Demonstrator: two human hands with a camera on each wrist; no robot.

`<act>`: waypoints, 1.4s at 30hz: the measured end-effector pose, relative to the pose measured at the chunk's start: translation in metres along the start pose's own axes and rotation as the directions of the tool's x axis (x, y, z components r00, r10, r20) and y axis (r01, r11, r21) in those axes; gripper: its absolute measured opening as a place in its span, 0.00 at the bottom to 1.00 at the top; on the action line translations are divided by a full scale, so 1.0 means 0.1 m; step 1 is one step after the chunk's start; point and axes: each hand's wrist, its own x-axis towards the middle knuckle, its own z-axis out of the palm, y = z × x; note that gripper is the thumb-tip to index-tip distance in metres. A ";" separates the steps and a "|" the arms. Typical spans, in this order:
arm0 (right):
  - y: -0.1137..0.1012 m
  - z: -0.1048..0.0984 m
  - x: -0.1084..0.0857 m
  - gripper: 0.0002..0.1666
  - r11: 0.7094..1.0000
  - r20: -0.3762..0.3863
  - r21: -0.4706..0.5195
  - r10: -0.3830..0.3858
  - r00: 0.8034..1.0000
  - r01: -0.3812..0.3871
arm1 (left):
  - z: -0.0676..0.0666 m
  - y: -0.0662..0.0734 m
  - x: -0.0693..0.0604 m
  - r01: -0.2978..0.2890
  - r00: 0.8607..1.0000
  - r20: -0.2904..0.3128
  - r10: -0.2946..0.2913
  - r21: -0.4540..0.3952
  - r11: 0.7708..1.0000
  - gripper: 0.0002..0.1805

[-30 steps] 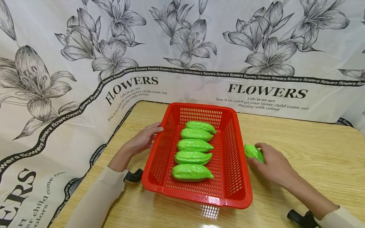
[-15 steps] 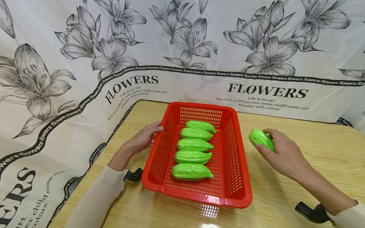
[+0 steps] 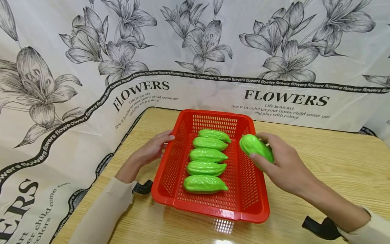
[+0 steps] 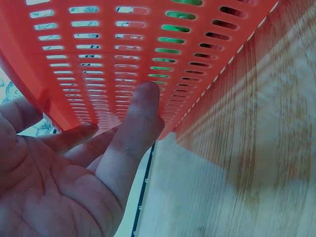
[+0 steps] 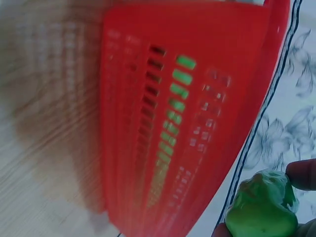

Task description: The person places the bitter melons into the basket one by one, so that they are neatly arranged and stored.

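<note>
A red plastic basket (image 3: 222,217) with slotted walls stands on the wooden table. Inside it, several bright green, ridged bitter melons (image 3: 207,156) lie side by side in a column, pointed tips to the right. The left hand (image 3: 153,147) grips the basket's left rim; in the left wrist view its fingers (image 4: 143,108) lie against the outer wall. Above the basket's right rim, the right hand (image 3: 284,164) holds another bitter melon (image 3: 256,149) between thumb and fingers. Only one end of that melon (image 5: 264,210) shows in the right wrist view.
Wood-grain tabletop (image 3: 335,162) extends to the right of the basket. A white cloth (image 3: 207,95) printed with flowers and lettering hangs behind and to the left. Black straps with cameras (image 3: 323,228) sit at both wrists.
The right hand has lifted the bitter melon from beside the basket's right wall, then carried it left over the rim. The left hand and the basket have stayed put.
</note>
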 end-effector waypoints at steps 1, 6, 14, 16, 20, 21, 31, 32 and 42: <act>-0.05 0.03 0.00 0.27 1.000 0.015 0.016 -0.011 1.000 0.011 | 0.00 0.00 0.00 0.000 1.000 0.002 0.000 -0.002 1.000 0.27; -0.25 0.17 0.03 0.26 0.996 0.109 0.052 -0.080 0.991 0.074 | 0.01 0.00 0.01 0.000 1.000 0.008 0.000 -0.007 1.000 0.27; -0.48 0.32 0.05 0.30 0.990 0.294 0.028 -0.142 0.945 0.140 | 0.03 0.02 0.03 0.004 1.000 0.015 -0.004 -0.008 1.000 0.27; -0.54 0.36 0.06 0.31 0.990 0.336 0.031 -0.142 0.931 0.140 | 0.03 0.02 0.03 0.003 1.000 0.013 -0.003 -0.009 1.000 0.27; -0.62 0.44 0.10 0.32 0.992 0.405 0.034 -0.127 0.906 0.124 | 0.02 0.02 0.03 0.003 1.000 0.008 -0.002 -0.013 1.000 0.27; -0.64 0.46 0.11 0.32 0.992 0.419 0.036 -0.126 0.899 0.122 | 0.02 0.02 0.04 0.003 1.000 0.006 -0.003 -0.014 1.000 0.27; -0.68 0.65 0.22 0.31 0.992 0.529 0.027 -0.119 0.840 0.123 | 0.01 0.02 0.03 -0.001 1.000 0.001 0.001 -0.014 1.000 0.27; -0.68 0.64 0.24 0.31 0.992 0.537 0.031 -0.122 0.835 0.125 | 0.01 0.01 0.03 -0.002 1.000 0.002 0.002 -0.014 1.000 0.27; -0.74 0.55 0.48 0.28 0.994 0.592 0.020 -0.102 0.799 0.112 | -0.01 0.01 0.00 -0.009 1.000 0.016 0.010 -0.014 1.000 0.27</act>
